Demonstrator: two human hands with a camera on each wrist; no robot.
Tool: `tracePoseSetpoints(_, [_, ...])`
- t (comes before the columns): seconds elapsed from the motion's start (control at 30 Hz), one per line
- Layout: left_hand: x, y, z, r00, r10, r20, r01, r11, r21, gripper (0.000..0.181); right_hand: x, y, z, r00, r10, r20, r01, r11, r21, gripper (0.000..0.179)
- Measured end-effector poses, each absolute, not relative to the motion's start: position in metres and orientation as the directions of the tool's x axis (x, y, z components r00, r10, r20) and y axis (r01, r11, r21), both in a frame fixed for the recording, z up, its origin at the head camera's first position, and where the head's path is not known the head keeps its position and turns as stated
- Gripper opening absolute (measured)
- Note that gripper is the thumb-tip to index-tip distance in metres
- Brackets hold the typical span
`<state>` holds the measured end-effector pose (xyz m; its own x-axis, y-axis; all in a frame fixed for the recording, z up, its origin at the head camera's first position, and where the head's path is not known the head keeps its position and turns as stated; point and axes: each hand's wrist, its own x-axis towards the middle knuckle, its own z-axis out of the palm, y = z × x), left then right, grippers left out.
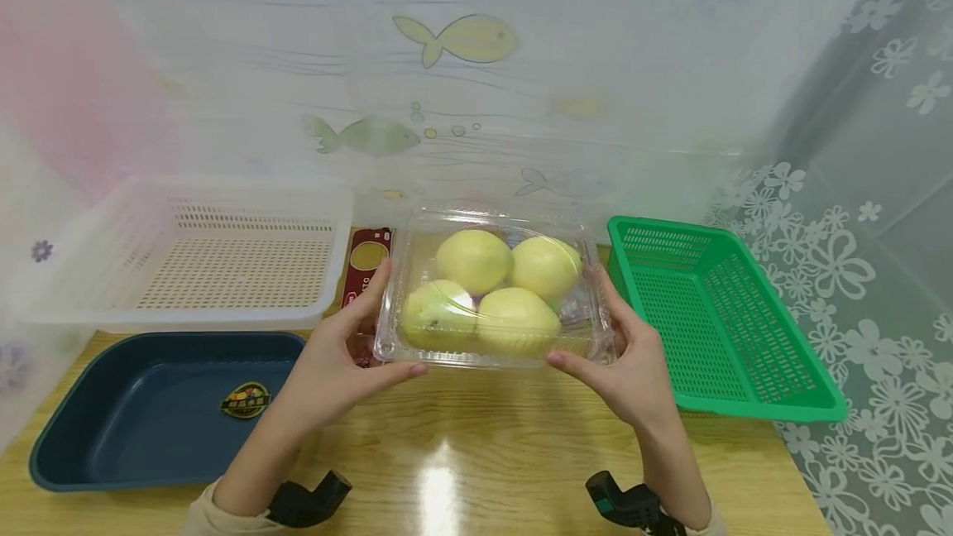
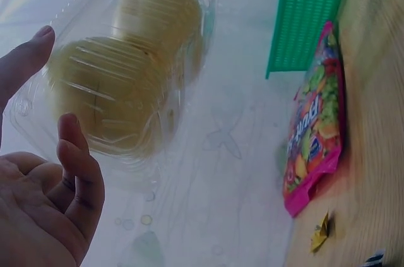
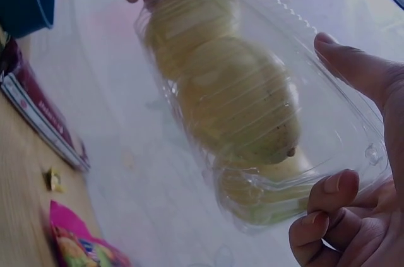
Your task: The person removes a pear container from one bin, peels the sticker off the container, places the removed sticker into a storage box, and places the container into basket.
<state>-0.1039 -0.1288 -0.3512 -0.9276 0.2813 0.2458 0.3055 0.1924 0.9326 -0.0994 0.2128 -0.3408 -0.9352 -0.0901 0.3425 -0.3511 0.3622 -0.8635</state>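
Both hands hold a clear plastic clamshell box (image 1: 447,356) up above the wooden table, its near side facing me. Several round pale yellow-green fruits (image 1: 517,319) sit inside it. My left hand (image 1: 328,366) grips the left end, thumb along the near edge. At the right end my right hand (image 1: 633,362) holds the box the same way. In the left wrist view, the left thumb and curled fingers (image 2: 79,178) are at the box's side. The right wrist view shows the right thumb (image 3: 353,68) against the plastic. The box hides part of the table behind it.
A white basket (image 1: 186,319) stands back left, behind a dark blue basin (image 1: 149,428) containing a black-and-gold label (image 1: 247,400). On the right is a green basket (image 1: 670,304). Behind the box lie a dark red package (image 1: 366,263), a colourful pouch (image 2: 315,128) and a small yellow piece (image 3: 55,180).
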Motion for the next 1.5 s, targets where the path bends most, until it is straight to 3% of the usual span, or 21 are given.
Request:
tracePoseSetpoints(0.33, [-0.107, -0.143, -0.353, -0.920, 0.298, 0.256, 0.311, 0.153, 0.938, 0.110, -0.103, 0.201, -0.344, -0.937, -0.098, 0.336, -0.350, 0.324, -0.879, 0.104])
tracePoseSetpoints(0.8, [-0.100, -0.184, -0.359, -0.926, 0.282, 0.253, 0.334, 0.294, 0.895, 0.106, -0.111, 0.165, -0.354, -0.957, -0.135, 0.255, -0.286, 0.326, -0.901, 0.108])
tracePoseSetpoints(1.2, [-0.110, -0.230, -0.360, -0.870, 0.332, 0.366, 0.467, 0.315, 0.826, 0.108, -0.119, 0.123, -0.360, -0.957, -0.186, 0.222, -0.265, 0.256, -0.929, 0.112])
tracePoseSetpoints(1.5, [-0.114, -0.273, -0.364, -0.881, 0.345, 0.325, 0.447, 0.376, 0.812, 0.109, -0.128, 0.085, -0.363, -0.962, -0.210, 0.173, -0.230, 0.287, -0.930, 0.114])
